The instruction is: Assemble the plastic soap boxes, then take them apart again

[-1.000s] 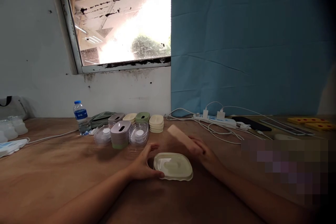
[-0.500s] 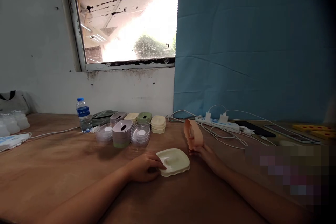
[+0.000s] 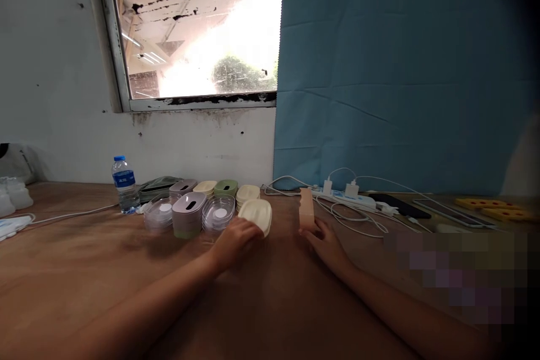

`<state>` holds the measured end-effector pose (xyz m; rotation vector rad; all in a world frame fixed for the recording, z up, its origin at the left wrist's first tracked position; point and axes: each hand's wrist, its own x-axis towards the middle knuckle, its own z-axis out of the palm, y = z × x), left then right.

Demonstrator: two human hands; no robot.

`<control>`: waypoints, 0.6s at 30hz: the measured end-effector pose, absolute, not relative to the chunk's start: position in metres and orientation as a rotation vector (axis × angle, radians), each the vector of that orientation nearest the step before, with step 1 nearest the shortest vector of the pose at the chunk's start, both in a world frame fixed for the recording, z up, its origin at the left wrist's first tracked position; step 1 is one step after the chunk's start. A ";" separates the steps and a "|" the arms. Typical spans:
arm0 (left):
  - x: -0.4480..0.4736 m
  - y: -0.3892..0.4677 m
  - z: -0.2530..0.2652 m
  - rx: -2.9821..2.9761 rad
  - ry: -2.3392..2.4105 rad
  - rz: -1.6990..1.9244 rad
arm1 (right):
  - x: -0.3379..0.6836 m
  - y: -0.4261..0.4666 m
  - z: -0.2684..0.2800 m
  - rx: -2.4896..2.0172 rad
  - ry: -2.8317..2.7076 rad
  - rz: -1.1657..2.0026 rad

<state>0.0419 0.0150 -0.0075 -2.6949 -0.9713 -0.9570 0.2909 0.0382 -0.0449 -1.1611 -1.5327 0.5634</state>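
Note:
My left hand [image 3: 236, 241] is closed on the edge of a cream plastic lid [image 3: 258, 215], which is tilted up off the table in front of a stack of cream lids [image 3: 247, 193]. To the right, my right hand [image 3: 329, 241] grips the lower end of a peach-coloured plastic piece [image 3: 307, 209] with a wavy edge, held upright. Beside the left hand are clear plastic containers [image 3: 218, 215] and a lilac box [image 3: 188, 216] with a slot in its top and a green base.
A water bottle [image 3: 125, 184] stands at the back left, beside a dark green pouch [image 3: 158, 188]. At the back right lie a power strip [image 3: 352, 198] with chargers, looped white cables [image 3: 341, 216], a black phone [image 3: 400, 206] and yellow pieces [image 3: 489, 203].
My left hand has lifted the cream lid from the table and carried it away from me and slightly left. The peach piece has turned edge-on in my right hand.

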 end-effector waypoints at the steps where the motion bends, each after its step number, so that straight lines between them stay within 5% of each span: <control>1: 0.046 0.027 0.001 -2.654 -1.041 -0.974 | 0.292 0.038 -0.046 -1.182 -1.525 0.547; 7: 0.071 0.115 0.037 -2.506 -1.361 -0.929 | 0.292 0.035 -0.049 -1.271 -1.525 0.460; 18: 0.075 0.164 0.018 -2.408 -1.642 -0.694 | 0.283 0.028 -0.045 -1.260 -1.797 0.398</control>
